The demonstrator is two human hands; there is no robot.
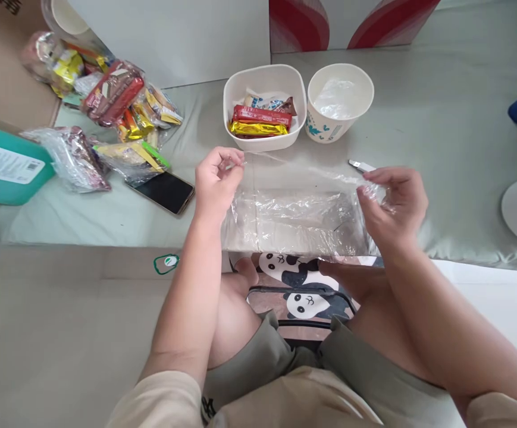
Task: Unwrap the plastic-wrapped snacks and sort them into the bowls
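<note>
At the cloth's (441, 119) near edge, the clear plastic bag (300, 220) is spread, no contents visible; our left hand (220, 175) and right hand (396, 199) each pinch its film. From it, a phone (169, 191) lies near nine o'clock; a cutter (362, 166) at half past one may obstruct us. Beyond: wrapped bars (262, 116) in the tub (265, 142) at eleven, crumpled plastic (336, 98) in the paper cup (323, 129) at one.

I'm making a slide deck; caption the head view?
Left hand and right hand hold clear plastic, with a white container of wrapped snacks and a printed cup beyond.
</note>
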